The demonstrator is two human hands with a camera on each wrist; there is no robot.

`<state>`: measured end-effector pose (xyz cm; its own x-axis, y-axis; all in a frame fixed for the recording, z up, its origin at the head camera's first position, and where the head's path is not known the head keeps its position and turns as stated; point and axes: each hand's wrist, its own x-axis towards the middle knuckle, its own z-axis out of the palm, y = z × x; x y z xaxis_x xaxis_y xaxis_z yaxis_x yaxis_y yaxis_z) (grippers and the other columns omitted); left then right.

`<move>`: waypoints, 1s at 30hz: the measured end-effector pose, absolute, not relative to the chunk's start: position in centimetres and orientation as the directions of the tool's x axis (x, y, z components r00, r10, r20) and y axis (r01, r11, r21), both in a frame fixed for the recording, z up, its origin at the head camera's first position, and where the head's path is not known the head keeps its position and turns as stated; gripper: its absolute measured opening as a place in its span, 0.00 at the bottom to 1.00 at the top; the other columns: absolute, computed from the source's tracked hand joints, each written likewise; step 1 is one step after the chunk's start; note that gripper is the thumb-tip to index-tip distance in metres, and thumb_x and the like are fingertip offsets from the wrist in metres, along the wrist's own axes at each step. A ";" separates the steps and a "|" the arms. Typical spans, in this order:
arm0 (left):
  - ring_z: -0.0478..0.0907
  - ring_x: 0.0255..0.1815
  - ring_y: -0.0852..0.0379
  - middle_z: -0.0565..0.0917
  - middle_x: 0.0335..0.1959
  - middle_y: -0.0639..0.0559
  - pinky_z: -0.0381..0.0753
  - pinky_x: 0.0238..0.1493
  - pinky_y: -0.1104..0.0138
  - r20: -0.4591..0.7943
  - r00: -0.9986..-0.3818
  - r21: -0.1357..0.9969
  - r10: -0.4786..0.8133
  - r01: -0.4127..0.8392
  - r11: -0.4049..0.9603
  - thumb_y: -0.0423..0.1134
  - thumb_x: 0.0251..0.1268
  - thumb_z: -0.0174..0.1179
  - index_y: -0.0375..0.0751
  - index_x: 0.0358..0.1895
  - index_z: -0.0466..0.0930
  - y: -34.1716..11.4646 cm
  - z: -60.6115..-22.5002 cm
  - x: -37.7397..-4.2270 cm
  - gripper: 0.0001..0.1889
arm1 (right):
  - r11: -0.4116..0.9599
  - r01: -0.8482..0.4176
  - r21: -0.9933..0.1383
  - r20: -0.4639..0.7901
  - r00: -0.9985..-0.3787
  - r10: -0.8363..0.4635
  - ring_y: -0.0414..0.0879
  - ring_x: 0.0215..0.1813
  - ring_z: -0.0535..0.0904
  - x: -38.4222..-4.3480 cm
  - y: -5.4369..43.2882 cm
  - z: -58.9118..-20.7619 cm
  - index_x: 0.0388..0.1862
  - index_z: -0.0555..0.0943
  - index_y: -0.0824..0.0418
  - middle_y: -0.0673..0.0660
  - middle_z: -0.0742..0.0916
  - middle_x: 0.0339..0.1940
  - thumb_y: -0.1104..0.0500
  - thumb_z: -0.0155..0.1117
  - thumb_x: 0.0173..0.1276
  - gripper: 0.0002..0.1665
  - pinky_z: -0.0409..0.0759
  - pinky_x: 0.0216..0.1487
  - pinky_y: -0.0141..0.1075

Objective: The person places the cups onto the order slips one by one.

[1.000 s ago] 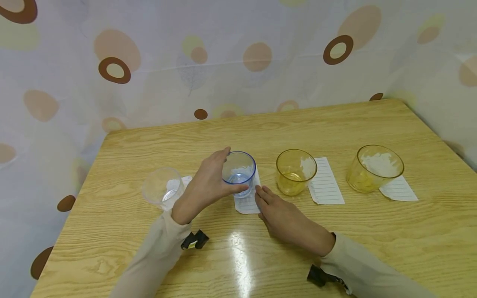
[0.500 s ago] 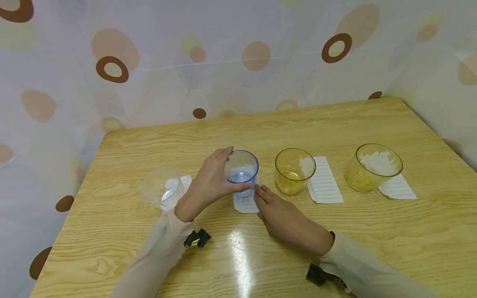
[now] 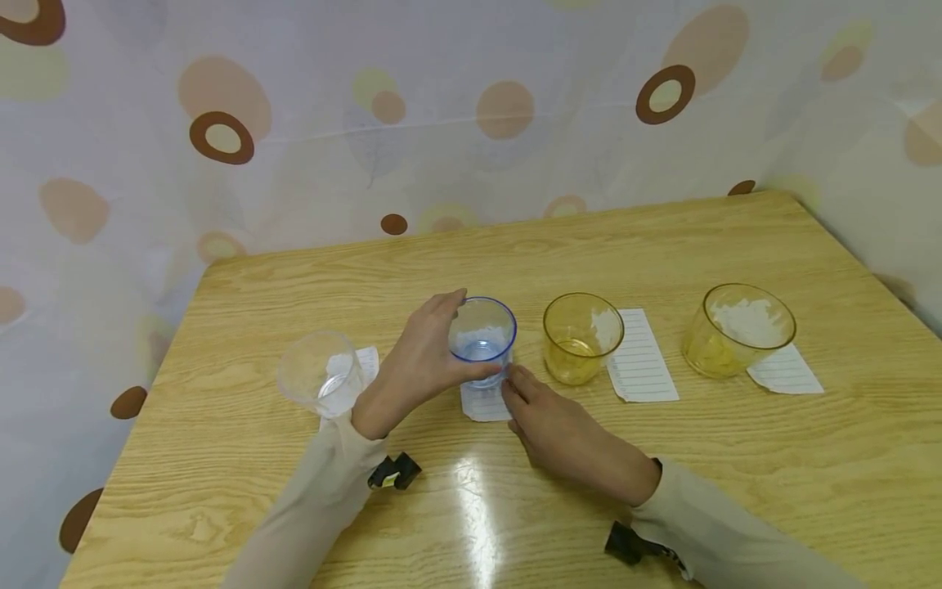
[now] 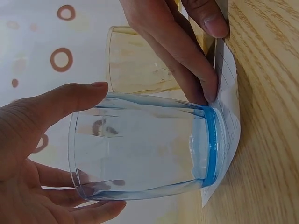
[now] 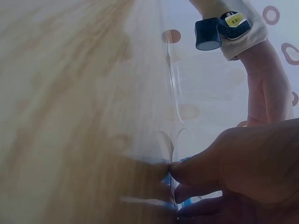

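My left hand point(image 3: 421, 356) holds a clear blue-tinted glass point(image 4: 140, 147) near its rim, the thumb on one side and the fingers on the other. The glass stands upright on a lined slip of paper point(image 3: 486, 406), whose near edge curls up a little in the left wrist view. My right hand point(image 3: 559, 425) rests its fingertips on that slip, close beside the base of the glass. Its fingers look fairly straight in the head view. An amber glass point(image 3: 577, 372) stands just beyond the right hand, partly overlapping another lined slip point(image 3: 642, 360).
A colourless glass point(image 3: 298, 368) stands left of the left hand, by a paper slip point(image 3: 368, 360). Farther right, a second amber glass point(image 3: 717, 360) overlaps another slip point(image 3: 787, 372). A patterned cloth point(image 3: 441, 98) hangs behind the wooden table point(image 3: 368, 278).
My left hand has moved slightly to the right, shifting the blue glass along the slip toward the right fingertips. The right hand stays almost still.
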<state>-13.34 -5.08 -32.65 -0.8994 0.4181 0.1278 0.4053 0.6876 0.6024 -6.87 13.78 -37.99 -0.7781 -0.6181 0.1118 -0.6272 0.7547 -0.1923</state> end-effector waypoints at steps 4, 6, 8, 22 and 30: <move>0.65 0.68 0.39 0.68 0.67 0.34 0.68 0.65 0.51 0.126 -0.895 0.610 0.427 0.410 0.678 0.50 0.45 0.76 0.27 0.69 0.61 -4.9 -32.8 -13.3 0.51 | 0.753 -0.635 -0.175 0.147 -0.773 -0.617 0.62 0.63 0.72 -6.8 13.8 -38.2 0.60 0.71 0.81 0.74 0.72 0.63 0.66 0.64 0.66 0.28 0.77 0.56 0.46; 0.65 0.68 0.39 0.68 0.67 0.34 0.68 0.65 0.51 0.121 -0.895 0.614 0.430 0.408 0.675 0.50 0.45 0.76 0.27 0.70 0.61 -4.8 -32.8 -13.2 0.51 | 0.753 -0.634 -0.173 0.152 -0.773 -0.616 0.62 0.63 0.72 -6.7 13.9 -38.2 0.60 0.71 0.81 0.74 0.72 0.63 0.65 0.64 0.66 0.28 0.77 0.57 0.46; 0.65 0.68 0.39 0.68 0.67 0.35 0.68 0.65 0.51 0.118 -0.896 0.615 0.429 0.405 0.676 0.50 0.45 0.76 0.27 0.70 0.61 -4.8 -32.8 -13.2 0.51 | 0.752 -0.636 -0.175 0.159 -0.772 -0.616 0.62 0.63 0.72 -6.7 13.9 -38.2 0.59 0.71 0.82 0.74 0.72 0.62 0.66 0.64 0.65 0.28 0.76 0.58 0.46; 0.62 0.70 0.39 0.64 0.70 0.35 0.67 0.66 0.50 0.063 -0.893 0.609 0.445 0.388 0.692 0.51 0.49 0.74 0.27 0.72 0.56 -4.9 -32.8 -13.3 0.52 | 0.782 -0.572 -0.250 0.007 -0.808 -0.589 0.67 0.69 0.64 -6.7 13.7 -37.5 0.63 0.66 0.83 0.77 0.68 0.67 0.64 0.62 0.68 0.31 0.67 0.66 0.52; 0.60 0.71 0.39 0.62 0.71 0.34 0.64 0.68 0.51 0.034 -0.894 0.585 0.446 0.379 0.717 0.52 0.51 0.73 0.28 0.73 0.55 -4.9 -32.8 -13.2 0.52 | 0.803 -0.505 -0.316 -0.138 -0.813 -0.565 0.70 0.71 0.59 -6.2 14.3 -36.6 0.65 0.64 0.82 0.76 0.65 0.70 0.59 0.63 0.68 0.36 0.65 0.67 0.54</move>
<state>-13.21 -4.85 -32.79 -0.8945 0.4458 0.0341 0.3795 0.7166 0.5852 -6.18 14.28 -36.64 -0.8133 -0.5653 -0.1375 -0.5049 0.8033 -0.3159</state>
